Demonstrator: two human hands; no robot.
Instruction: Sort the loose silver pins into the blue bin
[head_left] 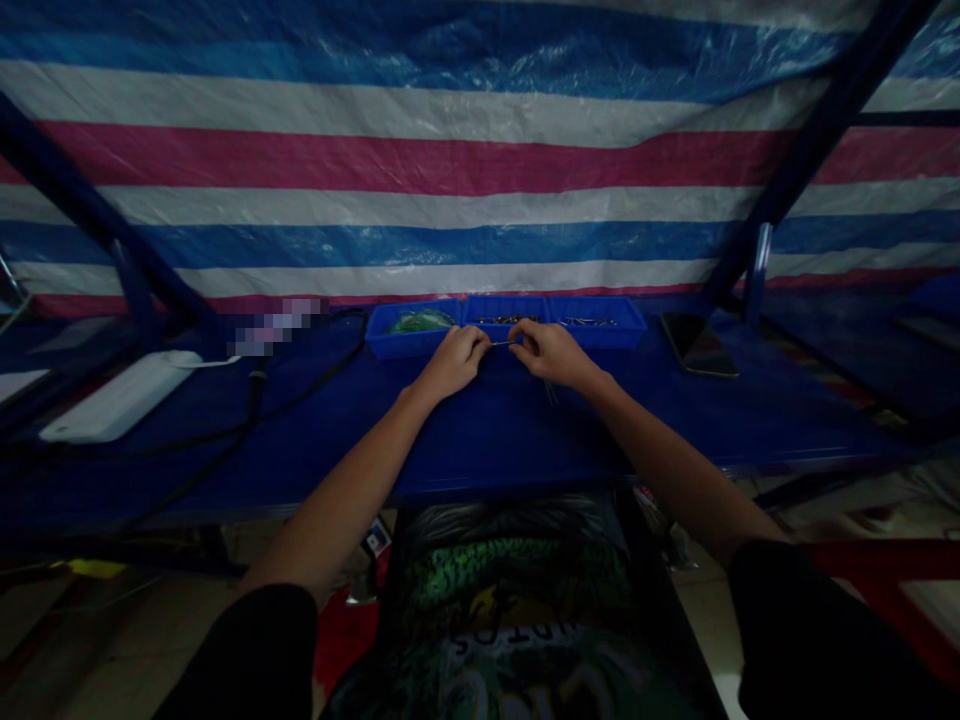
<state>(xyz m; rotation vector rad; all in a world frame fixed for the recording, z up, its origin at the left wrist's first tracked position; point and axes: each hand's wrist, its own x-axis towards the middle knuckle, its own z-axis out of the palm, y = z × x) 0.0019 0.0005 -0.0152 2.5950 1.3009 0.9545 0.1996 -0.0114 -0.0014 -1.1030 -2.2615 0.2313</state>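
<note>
Both hands meet over the blue table, just in front of three blue bins. My left hand (454, 361) pinches one end of a thin metal piece (501, 344). Its other end is between the fingertips of my right hand (553, 352), and a few thin pins (552, 393) hang below that palm. Green material lies in the left bin (397, 346). The middle bin (506, 303) holds small brass-coloured parts, partly hidden by the hands. Thin silvery pieces are in the right bin (626, 330).
A dark phone (699, 345) lies right of the bins. On the left are a white power strip (124, 398) and black cables (255, 400). Blue metal braces (817, 150) rise at both sides before a striped plastic sheet (450, 160). The table's front edge (510, 492) is near my body.
</note>
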